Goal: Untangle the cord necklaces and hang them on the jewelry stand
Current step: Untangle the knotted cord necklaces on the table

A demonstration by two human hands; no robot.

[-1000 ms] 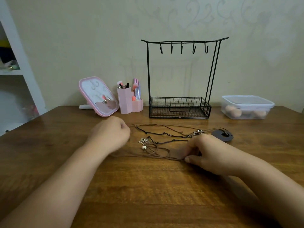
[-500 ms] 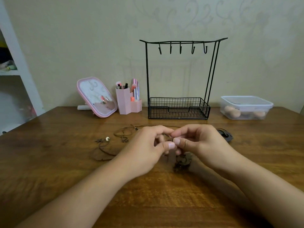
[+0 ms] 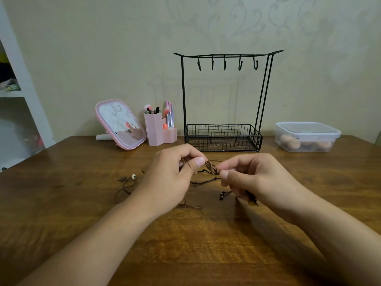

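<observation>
Both hands are raised a little above the wooden table [image 3: 82, 203]. My left hand [image 3: 171, 178] and my right hand [image 3: 253, 178] pinch a brown knotted bundle of cord necklaces [image 3: 211, 168] between thumbs and fingers. Dark cords hang from it toward the table, one ending in small beads [image 3: 221, 196]. Another brown cord with a white bead [image 3: 133, 176] lies on the table to the left. A dark pendant partly shows under my right hand. The black wire jewelry stand [image 3: 223, 100] with several bare hooks stands behind the hands.
A pink tilted mirror [image 3: 120, 124] and a pink brush holder [image 3: 158, 131] stand left of the stand. A lidded clear plastic box [image 3: 307, 137] with round sponges sits at the right. A white shelf unit [image 3: 18, 96] borders the left side.
Both hands lifted from the table and came together, picking up the tangled cords. The pinched bundle now sits slightly higher, and the cord with the white bead has been dragged left.
</observation>
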